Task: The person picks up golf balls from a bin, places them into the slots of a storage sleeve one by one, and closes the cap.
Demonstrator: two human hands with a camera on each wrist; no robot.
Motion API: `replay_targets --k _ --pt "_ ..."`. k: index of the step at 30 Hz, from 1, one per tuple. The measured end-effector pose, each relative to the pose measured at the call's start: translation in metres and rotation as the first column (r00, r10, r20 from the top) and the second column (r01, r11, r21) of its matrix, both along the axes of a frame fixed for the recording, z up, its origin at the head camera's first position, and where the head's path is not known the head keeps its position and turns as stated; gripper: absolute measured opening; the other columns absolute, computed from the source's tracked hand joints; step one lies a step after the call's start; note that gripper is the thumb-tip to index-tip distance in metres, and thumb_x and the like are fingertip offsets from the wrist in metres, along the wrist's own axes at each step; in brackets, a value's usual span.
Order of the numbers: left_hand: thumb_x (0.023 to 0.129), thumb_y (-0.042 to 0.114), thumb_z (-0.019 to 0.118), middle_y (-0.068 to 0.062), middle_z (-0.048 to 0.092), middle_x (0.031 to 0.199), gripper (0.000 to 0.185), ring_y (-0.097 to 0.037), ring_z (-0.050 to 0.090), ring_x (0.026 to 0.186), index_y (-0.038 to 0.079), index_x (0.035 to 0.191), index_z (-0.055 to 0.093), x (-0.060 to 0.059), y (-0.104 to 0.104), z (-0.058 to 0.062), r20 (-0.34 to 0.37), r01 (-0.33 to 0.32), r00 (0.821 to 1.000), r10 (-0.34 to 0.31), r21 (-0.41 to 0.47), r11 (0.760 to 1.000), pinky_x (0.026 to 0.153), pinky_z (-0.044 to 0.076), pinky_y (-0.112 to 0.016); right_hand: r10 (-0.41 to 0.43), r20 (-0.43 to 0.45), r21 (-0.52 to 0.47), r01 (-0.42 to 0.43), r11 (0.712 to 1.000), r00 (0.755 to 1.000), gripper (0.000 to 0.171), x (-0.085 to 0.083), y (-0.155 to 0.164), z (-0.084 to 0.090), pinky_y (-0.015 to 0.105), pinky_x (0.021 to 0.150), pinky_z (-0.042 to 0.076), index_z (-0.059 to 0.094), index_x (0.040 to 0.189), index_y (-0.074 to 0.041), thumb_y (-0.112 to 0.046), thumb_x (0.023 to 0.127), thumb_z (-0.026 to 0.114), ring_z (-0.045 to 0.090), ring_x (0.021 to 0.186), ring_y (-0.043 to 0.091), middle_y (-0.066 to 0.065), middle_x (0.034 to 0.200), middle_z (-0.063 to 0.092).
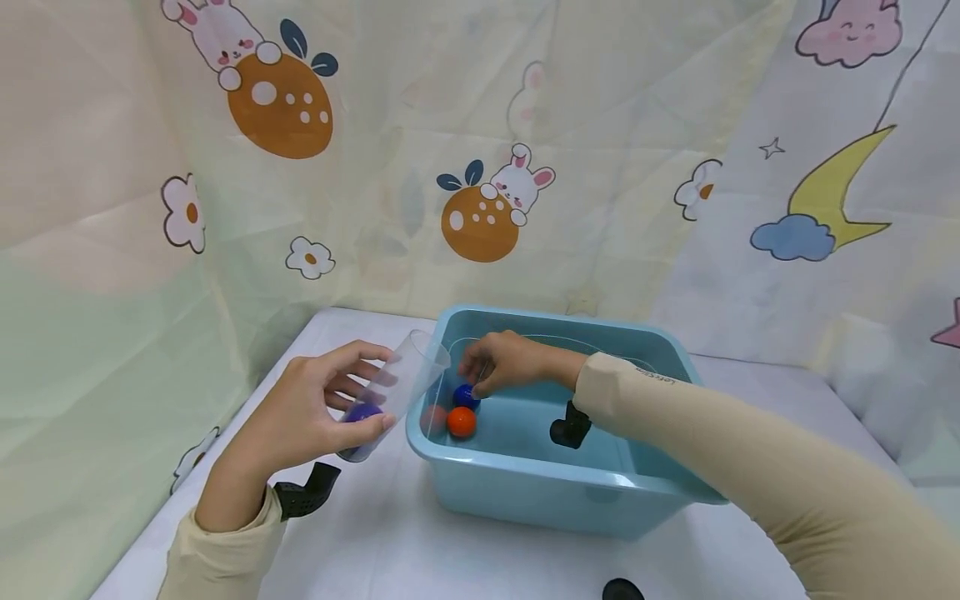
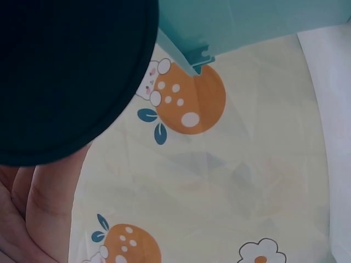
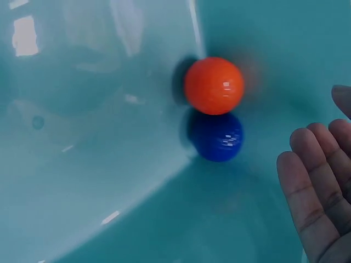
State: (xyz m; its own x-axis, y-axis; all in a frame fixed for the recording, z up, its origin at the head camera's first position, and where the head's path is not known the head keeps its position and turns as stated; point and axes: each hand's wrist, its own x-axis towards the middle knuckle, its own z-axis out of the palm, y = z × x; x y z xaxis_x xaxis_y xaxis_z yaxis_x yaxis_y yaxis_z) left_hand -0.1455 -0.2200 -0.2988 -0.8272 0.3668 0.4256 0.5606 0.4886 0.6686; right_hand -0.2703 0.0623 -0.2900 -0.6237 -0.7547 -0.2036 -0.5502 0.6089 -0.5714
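My left hand (image 1: 322,408) holds a clear cup (image 1: 411,375), tilted with its mouth up toward the tub's left rim. Low inside the cup lies a blue ball (image 1: 363,413), seen through the wall. In the light-blue tub (image 1: 525,462), an orange ball (image 3: 214,85) and another blue ball (image 3: 217,137) sit side by side at the left end. Over them reaches my right hand (image 1: 510,362). The right wrist view shows its fingers (image 3: 310,205) loosely extended beside the blue ball, apart from it. A dark round shape (image 2: 71,76) hides most of the left hand in the left wrist view.
The tub stands on a table with a white cloth (image 1: 375,533). Behind it hangs a printed curtain (image 1: 600,167) with rabbits and flowers. A small black round object (image 1: 622,590) shows at the bottom edge. Each wrist wears a black mount (image 1: 307,492).
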Motion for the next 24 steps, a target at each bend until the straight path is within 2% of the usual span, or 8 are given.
replay_targets --k 4,10,14,19,24 --pt "0.086 0.014 0.088 -0.002 0.081 0.108 0.047 -0.013 0.079 0.088 0.01 0.129 0.069 -0.001 0.0 -0.001 -0.006 -0.002 1.0 0.002 -0.001 1.0 0.076 0.065 -0.028 -0.001 0.009 0.025 0.001 1.0 1.0 0.036 -0.004 -0.004 -0.013 0.031 0.092 0.063 0.072 0.129 0.004 0.002 0.093 0.079 0.073 0.103 0.021 0.018 0.12 0.076" --pt "0.086 0.013 0.089 -0.001 0.081 0.108 0.047 -0.013 0.079 0.088 0.012 0.128 0.07 -0.001 -0.001 -0.001 -0.01 -0.003 1.0 0.003 0.0 1.0 0.076 0.065 -0.028 0.044 -0.048 0.078 -0.041 0.996 0.998 0.037 -0.006 -0.01 -0.033 0.031 0.091 0.064 0.075 0.127 0.002 0.003 0.091 0.082 0.071 0.103 0.022 0.014 0.12 0.076" --pt "0.085 0.012 0.089 -0.001 0.081 0.107 0.047 -0.015 0.08 0.087 0.012 0.128 0.07 -0.001 0.0 0.0 -0.01 0.001 1.0 -0.001 0.005 1.0 0.077 0.065 -0.029 0.062 -0.065 0.098 -0.056 0.994 0.996 0.038 -0.003 -0.013 -0.041 0.033 0.091 0.064 0.075 0.126 0.003 0.004 0.09 0.083 0.07 0.098 0.022 0.012 0.116 0.077" --pt "0.085 0.014 0.089 -0.001 0.081 0.107 0.046 -0.01 0.078 0.087 0.012 0.127 0.07 -0.002 0.001 0.0 -0.002 0.001 1.0 -0.001 -0.001 1.0 0.076 0.065 -0.027 0.066 -0.097 0.112 -0.055 0.992 0.993 0.036 0.0 -0.018 -0.047 0.036 0.094 0.064 0.076 0.124 0.002 0.003 0.089 0.085 0.068 0.094 0.022 0.009 0.109 0.077" --pt "0.085 0.013 0.088 0.0 0.081 0.107 0.047 -0.008 0.078 0.086 0.012 0.128 0.07 -0.002 0.0 -0.001 0.005 -0.003 1.0 0.003 0.0 1.0 0.076 0.065 -0.028 0.077 -0.134 0.129 -0.06 0.99 0.988 0.033 0.001 -0.025 -0.053 0.033 0.091 0.064 0.078 0.119 0.0 0.0 0.088 0.088 0.067 0.087 0.02 0.006 0.1 0.077"
